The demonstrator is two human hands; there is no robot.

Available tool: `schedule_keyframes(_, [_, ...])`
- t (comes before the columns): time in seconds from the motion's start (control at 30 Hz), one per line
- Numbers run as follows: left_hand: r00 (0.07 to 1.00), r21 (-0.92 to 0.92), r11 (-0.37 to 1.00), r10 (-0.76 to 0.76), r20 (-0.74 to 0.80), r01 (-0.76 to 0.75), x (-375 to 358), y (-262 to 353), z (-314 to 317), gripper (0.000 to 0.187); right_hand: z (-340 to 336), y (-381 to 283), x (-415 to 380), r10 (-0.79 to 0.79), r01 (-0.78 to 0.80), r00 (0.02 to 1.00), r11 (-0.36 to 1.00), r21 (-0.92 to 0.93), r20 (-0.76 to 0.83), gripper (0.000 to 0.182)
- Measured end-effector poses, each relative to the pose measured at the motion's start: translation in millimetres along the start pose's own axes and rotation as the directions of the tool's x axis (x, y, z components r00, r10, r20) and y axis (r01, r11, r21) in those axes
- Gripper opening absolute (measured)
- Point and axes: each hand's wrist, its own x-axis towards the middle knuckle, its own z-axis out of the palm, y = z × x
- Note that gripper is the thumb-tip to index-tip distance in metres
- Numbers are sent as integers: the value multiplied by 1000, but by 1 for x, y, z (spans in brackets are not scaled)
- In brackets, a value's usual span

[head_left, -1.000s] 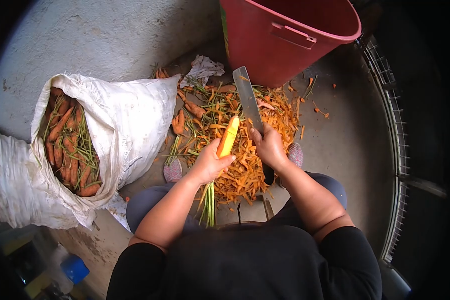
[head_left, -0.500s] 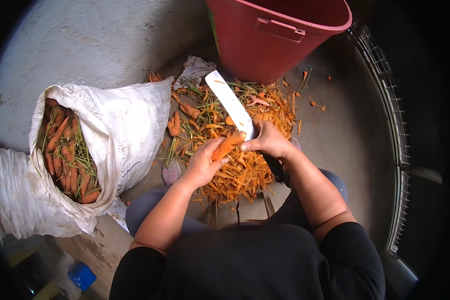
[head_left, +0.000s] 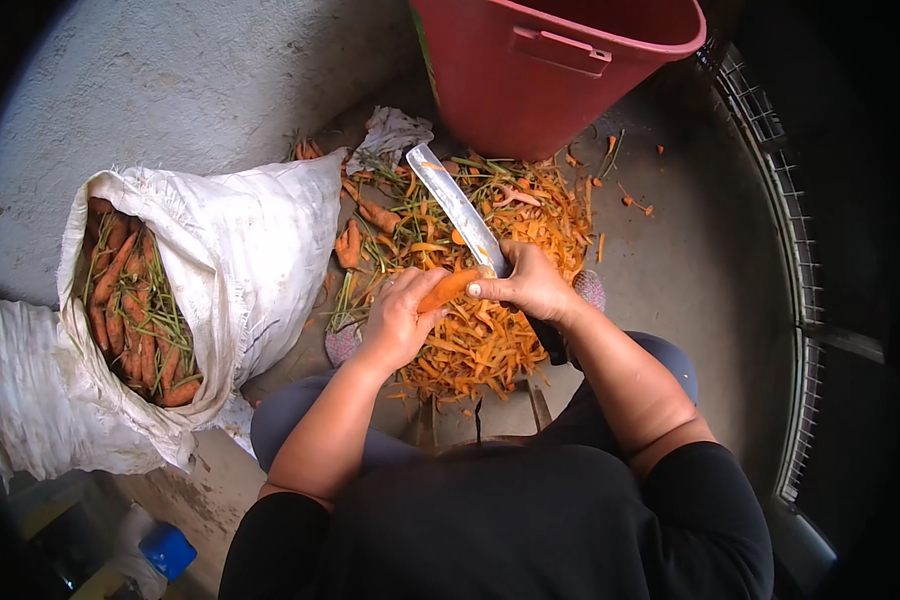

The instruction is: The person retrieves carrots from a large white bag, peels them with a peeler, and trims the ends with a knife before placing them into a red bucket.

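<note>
Between my two hands, above the heap of peelings, is an orange carrot (head_left: 450,287). My left hand (head_left: 402,315) is wrapped around its left end. My right hand (head_left: 530,285) grips a large knife (head_left: 452,203) whose wide blade points up and to the left. The dark handle passes under that palm, and the right thumb rests by the carrot's right end, where the blade meets it. Below lies a pile of carrot peelings (head_left: 490,350) mixed with green stems. A few whole carrots (head_left: 378,215) lie at the pile's left edge.
A white woven sack (head_left: 260,230) full of carrots and stems lies open at left. Behind the pile stands a tall red bin (head_left: 550,95). Wire mesh (head_left: 795,250) edges the floor at right. A blue object (head_left: 168,550) is at lower left.
The knife blade has turned, so its flat face looks narrower. My left hand has rolled over the carrot and shifted slightly left, and the carrot lies flatter.
</note>
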Motion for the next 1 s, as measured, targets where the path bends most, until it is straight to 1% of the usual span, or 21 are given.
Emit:
schedule_keyframes(0.07, [1000, 0, 1000, -1, 10, 1, 0, 1, -1, 44, 1, -1, -1, -7, 7, 1000, 998, -66, -10, 55])
schedule_keyframes(0.17, [1000, 11, 1000, -3, 7, 3, -1, 1, -1, 45, 2, -2, -3, -79, 76, 997, 986, -149, -9, 52])
schedule_keyframes(0.2, [1000, 16, 1000, -3, 4, 3, -1, 1, 0, 45, 2, -3, -4, -77, 74, 997, 986, -149, -11, 52])
schedule_keyframes(0.3, [999, 111, 993, 36, -41, -31, -2, 2, 1, 46, 7, -5, -6, -63, 58, 997, 989, -139, -35, 50])
schedule_keyframes(0.37, [995, 231, 972, 55, -85, -34, -3, 1, 2, 46, 12, -9, -8, -47, 37, 996, 992, -121, -79, 48])
schedule_keyframes(0.4, [992, 290, 956, 67, -106, -33, -3, 1, 2, 46, 18, -5, -7, 2, -9, 997, 996, -93, -73, 46])
schedule_keyframes(0.47, [991, 450, 892, 97, -93, -45, -2, 3, 0, 46, 30, 10, -4, 100, -102, 993, 994, -38, -55, 42])
schedule_keyframes(0.5, [991, 525, 850, 109, -82, -50, -2, 4, -2, 46, 31, 9, -5, 129, -126, 990, 991, 43, -65, 42])
schedule_keyframes(0.57, [989, 296, 955, 17, -145, 27, -3, 1, 2, 39, 32, 6, -3, 182, -163, 980, 965, 205, -78, 42])
schedule_keyframes(0.6, [984, 172, 983, -32, -173, 62, -1, -3, 5, 35, 26, 2, -2, 262, -245, 964, 946, 212, -54, 45])
schedule_keyframes(0.63, [970, -8, 988, -153, -189, 155, 4, -12, 7, 31, 22, 4, 1, 258, -238, 963, 948, 210, -73, 45])
schedule_keyframes(0.67, [940, -187, 949, -286, -186, 252, 6, -24, 7, 28, 19, 9, 5, 191, -182, 974, 980, 79, -123, 51])
schedule_keyframes(0.7, [895, -363, 868, -416, -159, 339, 6, -31, 6, 26, 17, 17, 7, 121, -131, 979, 990, -55, -162, 57])
schedule_keyframes(0.73, [855, -543, 749, -509, -104, 380, 11, -24, -2, 26, 20, 20, 8, -85, 43, 971, 982, -184, -224, 64])
schedule_keyframes(0.77, [817, -686, 606, -576, -28, 403, 13, -20, -7, 27, 22, 21, 6, -108, 36, 970, 949, -313, -216, 65])
schedule_keyframes(0.83, [746, -859, 301, -653, 130, 414, 13, -17, -12, 28, 27, -1, -5, -160, 25, 967, 833, -552, -197, 67])
schedule_keyframes(0.93, [672, -873, 50, -660, 336, 485, 12, -24, 0, 36, 42, -11, -13, -220, 93, 966, 781, -618, -133, 68])
schedule_keyframes(1.0, [713, -909, -103, -587, 383, 403, 13, -18, 4, 30, 50, -18, -16, -268, 142, 958, 749, -647, -99, 69])
